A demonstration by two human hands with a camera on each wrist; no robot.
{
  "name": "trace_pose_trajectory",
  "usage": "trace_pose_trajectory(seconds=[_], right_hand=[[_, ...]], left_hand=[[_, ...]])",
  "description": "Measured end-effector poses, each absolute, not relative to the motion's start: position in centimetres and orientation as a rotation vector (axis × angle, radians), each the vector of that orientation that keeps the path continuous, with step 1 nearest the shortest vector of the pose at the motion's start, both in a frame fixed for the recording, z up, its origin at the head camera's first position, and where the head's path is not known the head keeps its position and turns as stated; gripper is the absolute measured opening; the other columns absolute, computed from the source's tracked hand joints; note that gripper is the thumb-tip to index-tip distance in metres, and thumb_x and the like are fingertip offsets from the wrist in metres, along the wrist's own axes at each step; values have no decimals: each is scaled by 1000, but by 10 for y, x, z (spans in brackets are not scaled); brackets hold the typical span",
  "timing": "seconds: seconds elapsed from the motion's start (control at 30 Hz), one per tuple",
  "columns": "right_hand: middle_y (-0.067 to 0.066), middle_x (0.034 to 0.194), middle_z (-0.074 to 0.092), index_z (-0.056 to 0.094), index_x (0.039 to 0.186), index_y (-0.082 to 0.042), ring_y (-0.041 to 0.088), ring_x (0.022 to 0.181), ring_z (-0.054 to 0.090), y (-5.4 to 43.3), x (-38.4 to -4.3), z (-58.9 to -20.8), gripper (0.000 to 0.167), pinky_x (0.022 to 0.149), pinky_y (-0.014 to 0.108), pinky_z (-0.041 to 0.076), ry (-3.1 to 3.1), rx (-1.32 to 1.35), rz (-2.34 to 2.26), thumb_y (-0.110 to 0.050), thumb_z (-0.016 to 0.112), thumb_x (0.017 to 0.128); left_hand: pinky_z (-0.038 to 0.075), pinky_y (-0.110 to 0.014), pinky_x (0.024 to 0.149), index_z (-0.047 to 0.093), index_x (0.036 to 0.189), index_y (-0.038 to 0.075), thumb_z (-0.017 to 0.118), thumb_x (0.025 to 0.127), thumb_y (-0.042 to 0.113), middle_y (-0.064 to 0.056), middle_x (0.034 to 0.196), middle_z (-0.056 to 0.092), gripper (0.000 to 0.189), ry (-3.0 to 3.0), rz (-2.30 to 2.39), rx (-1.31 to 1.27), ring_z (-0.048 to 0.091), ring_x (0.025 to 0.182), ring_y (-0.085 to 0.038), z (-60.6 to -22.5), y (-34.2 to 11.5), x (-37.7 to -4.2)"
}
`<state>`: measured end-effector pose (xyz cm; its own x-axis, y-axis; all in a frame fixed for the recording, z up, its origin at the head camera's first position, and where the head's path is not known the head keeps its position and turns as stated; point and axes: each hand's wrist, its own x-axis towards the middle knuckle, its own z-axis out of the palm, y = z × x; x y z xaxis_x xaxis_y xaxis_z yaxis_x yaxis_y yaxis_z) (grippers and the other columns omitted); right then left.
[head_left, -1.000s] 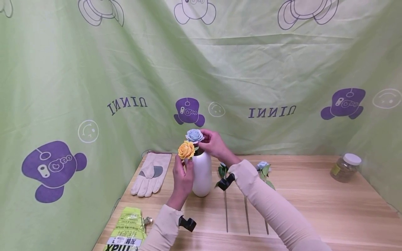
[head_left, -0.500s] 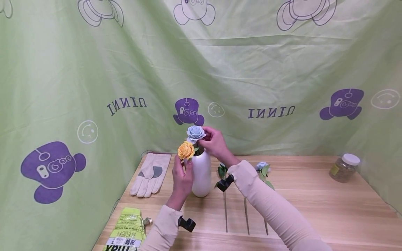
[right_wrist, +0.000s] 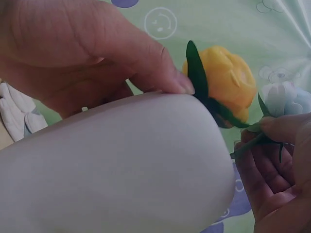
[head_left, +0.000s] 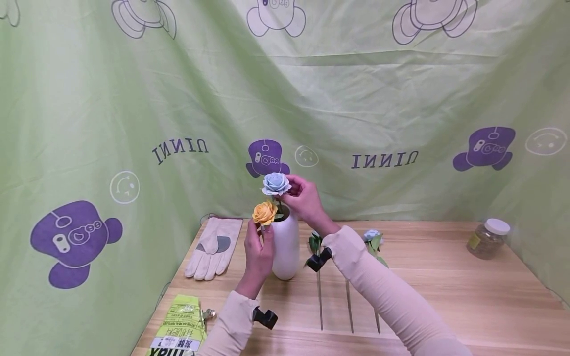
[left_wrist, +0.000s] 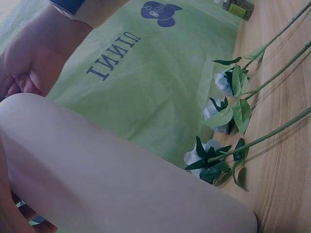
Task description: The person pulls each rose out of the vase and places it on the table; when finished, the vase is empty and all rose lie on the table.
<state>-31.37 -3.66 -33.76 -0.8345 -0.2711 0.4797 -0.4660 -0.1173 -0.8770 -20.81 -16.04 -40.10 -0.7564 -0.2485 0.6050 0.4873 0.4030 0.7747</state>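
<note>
One rim (right_wrist: 226, 145): left grip (head_left: 260, 247) below, round white vase (head_left: 286, 249), right grip (head_left: 305, 200) just above, tight on blue rose (head_left: 275, 183)

A white vase (head_left: 286, 249) stands upright, yellow rose (head_left: 264, 212) at its rim, blue rose (head_left: 276, 183) pinched higher by the right hand (head_left: 307, 200).

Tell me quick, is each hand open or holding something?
Left hand: closed, holding the white vase near its top.
Right hand: closed, pinching a blue rose.
</note>
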Motion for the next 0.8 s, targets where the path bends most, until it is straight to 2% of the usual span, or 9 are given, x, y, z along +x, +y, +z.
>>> trace_pose_trajectory(seconds=[0.17,0.37,0.47,0.63,0.8], right_hand=[[33,118,67,61,124,11,31,101,73,-37,-310,-333,44,84,28,61,-1946,879,2099,11,71,82],[34,116,67,61,123,12,11,89,73,-35,-307,-329,43,81,29,61,-1900,897,2133,12,71,82],[35,116,66,60,123,13,5,85,71,-34,-306,-326,42,80,29,62,-1877,903,2150,12,70,82],[35,116,66,60,124,12,3,83,71,-31,-303,-319,42,81,29,61,-1882,896,2141,11,69,83],[34,115,67,60,125,11,8,82,72,-28,-303,-313,43,79,29,62,-1909,889,2109,11,69,83]], left_hand=[[48,-58,103,45,135,-11,52,99,7,-32,128,56,40,-1991,-1406,-198,55,124,-41,-401,-161,-208],[47,-57,105,45,135,-11,52,100,8,-31,129,56,41,-1997,-1408,-190,55,125,-39,-402,-161,-209],[48,-57,104,45,135,-12,52,100,8,-31,129,56,41,-1999,-1406,-189,56,124,-40,-403,-161,-209],[48,-57,103,45,135,-12,51,100,8,-31,129,57,41,-2003,-1403,-187,57,123,-43,-402,-161,-209],[48,-57,104,46,134,-11,51,100,8,-31,128,57,40,-1994,-1414,-185,57,122,-43,-402,-161,-209]])
